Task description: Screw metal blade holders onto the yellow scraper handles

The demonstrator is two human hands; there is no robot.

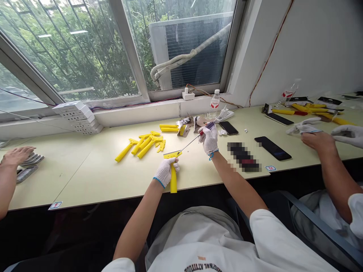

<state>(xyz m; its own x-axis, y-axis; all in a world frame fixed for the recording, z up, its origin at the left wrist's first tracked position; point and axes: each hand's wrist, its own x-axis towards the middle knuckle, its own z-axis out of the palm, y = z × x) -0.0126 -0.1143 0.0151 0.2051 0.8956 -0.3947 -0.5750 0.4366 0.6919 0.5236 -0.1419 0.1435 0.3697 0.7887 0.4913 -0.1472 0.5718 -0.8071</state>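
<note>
My left hand point(165, 172), in a white knitted glove, is closed around the handle of a yellow scraper point(173, 181) near the table's front edge. A thin metal blade lies along the scraper's head. My right hand point(209, 139), gloved too, grips a screwdriver point(189, 143) by its red and dark handle. The long shaft slants down to the left, its tip at the scraper's head; whether it sits in a screw is too small to tell. Beyond my left hand lie several yellow scraper handles point(146, 145) and small yellow plates point(161, 146).
Metal blades point(183, 131) lie behind my hands, near a water bottle point(214, 102). Phones point(228, 127) and a pixelated dark item point(244, 156) are at right. A stack of white boxes point(81, 118) stands by the window. Other people's hands point(19, 155) work at both sides.
</note>
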